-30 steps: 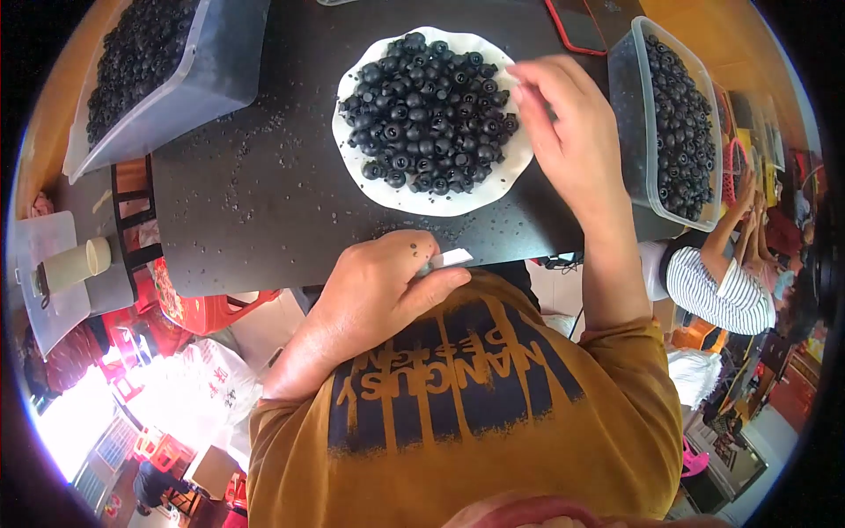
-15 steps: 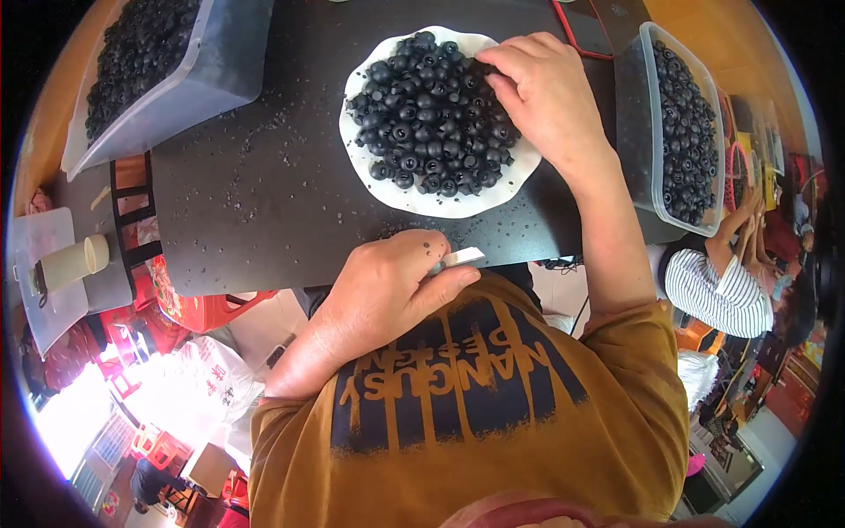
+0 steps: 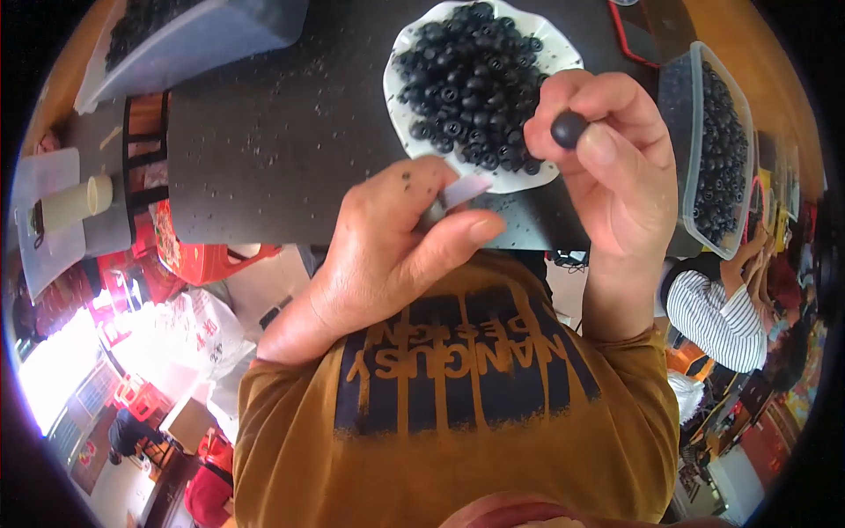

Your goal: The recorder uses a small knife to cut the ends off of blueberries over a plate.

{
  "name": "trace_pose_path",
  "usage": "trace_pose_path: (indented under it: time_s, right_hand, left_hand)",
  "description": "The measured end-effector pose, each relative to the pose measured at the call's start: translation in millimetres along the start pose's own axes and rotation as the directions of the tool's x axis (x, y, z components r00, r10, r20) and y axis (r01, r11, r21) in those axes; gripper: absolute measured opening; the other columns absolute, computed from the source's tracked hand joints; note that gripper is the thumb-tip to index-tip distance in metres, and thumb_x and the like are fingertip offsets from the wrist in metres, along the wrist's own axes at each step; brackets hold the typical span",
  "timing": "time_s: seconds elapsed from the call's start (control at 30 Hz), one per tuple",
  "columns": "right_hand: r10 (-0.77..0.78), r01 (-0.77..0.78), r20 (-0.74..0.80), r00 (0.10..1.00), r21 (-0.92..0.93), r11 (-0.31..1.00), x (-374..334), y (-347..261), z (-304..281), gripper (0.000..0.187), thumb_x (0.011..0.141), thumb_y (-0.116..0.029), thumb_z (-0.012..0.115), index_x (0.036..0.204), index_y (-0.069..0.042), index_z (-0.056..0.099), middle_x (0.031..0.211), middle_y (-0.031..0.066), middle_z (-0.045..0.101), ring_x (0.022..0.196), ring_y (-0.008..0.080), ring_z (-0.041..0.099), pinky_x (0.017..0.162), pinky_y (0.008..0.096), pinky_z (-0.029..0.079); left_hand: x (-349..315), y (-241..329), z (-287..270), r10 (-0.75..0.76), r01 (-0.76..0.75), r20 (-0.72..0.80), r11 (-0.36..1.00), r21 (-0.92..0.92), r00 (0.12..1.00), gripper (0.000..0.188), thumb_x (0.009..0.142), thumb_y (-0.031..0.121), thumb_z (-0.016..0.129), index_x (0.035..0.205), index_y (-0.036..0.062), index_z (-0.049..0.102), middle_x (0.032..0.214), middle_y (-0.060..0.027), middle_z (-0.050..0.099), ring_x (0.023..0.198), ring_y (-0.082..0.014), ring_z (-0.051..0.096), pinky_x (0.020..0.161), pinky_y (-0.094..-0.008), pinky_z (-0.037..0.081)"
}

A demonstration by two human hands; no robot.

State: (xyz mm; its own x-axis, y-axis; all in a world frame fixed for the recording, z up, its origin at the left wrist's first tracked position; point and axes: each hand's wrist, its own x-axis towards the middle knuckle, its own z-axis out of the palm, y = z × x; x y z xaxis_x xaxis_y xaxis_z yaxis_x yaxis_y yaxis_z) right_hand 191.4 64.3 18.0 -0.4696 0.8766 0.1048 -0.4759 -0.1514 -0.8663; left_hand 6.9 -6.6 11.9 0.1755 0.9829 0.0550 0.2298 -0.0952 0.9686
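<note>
Between the thumb and fingertips of my right hand (image 3: 627, 172) is a small round black piece (image 3: 569, 129), smooth and dome-like on the side that shows. My left hand (image 3: 374, 242) is closed around a small knife (image 3: 466, 187); its short pale blade sticks out past the forefinger, toward the right hand but apart from the piece. Beyond both hands lies a white plate (image 3: 398, 114) with a wavy rim. Heaped on it are many similar black pieces (image 3: 475, 84), some showing a ring-shaped opening.
A translucent tub (image 3: 220, 44) of black pieces stands far left, another tub (image 3: 682, 145) to the right. A red-edged phone (image 3: 635, 40) lies at the back right. Dark crumbs dot the table (image 3: 255, 158). A person in a striped top (image 3: 717, 317) sits at the right.
My right hand has come from the plate toward me, now with a black piece in its fingers. My left hand has risen with the knife toward it. The view has shifted.
</note>
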Motion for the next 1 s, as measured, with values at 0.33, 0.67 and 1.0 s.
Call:
trace_pose_path:
  time_s: [0.33,0.67,1.0]
  right_hand:
    - [0.169,-0.175,0.055,0.984,0.126,0.976,-14.4,23.2,23.0,0.025,0.078,-0.013,0.063,0.097,-0.002,0.051,0.093,0.0118,0.050,0.078,0.0154,0.051,0.071,0.0253,0.044]
    - [0.156,-0.155,-0.022,0.988,0.047,0.987,-20.1,28.6,40.2,0.022,0.084,-0.021,0.057,0.092,-0.002,0.049,0.083,0.0094,0.052,0.074,0.0129,0.049,0.068,0.0225,0.040]
    - [0.196,-0.196,-0.003,0.981,0.042,0.980,-21.7,29.3,38.5,0.021,0.087,-0.021,0.052,0.092,-0.002,0.046,0.079,0.0083,0.051,0.062,0.0085,0.044,0.054,0.0180,0.036]
  left_hand:
    - [3.8,-7.6,4.6,0.129,-0.132,-0.091,0.991,-0.029,0.987,0.040,0.074,0.040,0.066,0.075,0.0016,0.053,0.061,-0.0076,0.048,0.052,-0.0178,0.048,0.047,-0.0272,0.039]
    - [1.8,-13.6,4.6,0.177,-0.172,-0.112,0.984,0.049,0.978,0.048,0.068,0.047,0.065,0.073,0.0013,0.052,0.060,-0.0079,0.048,0.052,-0.0217,0.048,0.047,-0.0293,0.039]
    - [3.0,-15.2,4.9,0.236,-0.215,-0.125,0.963,0.161,0.964,0.049,0.067,0.048,0.065,0.072,0.0019,0.051,0.061,-0.0077,0.049,0.053,-0.0241,0.050,0.046,-0.0310,0.041]
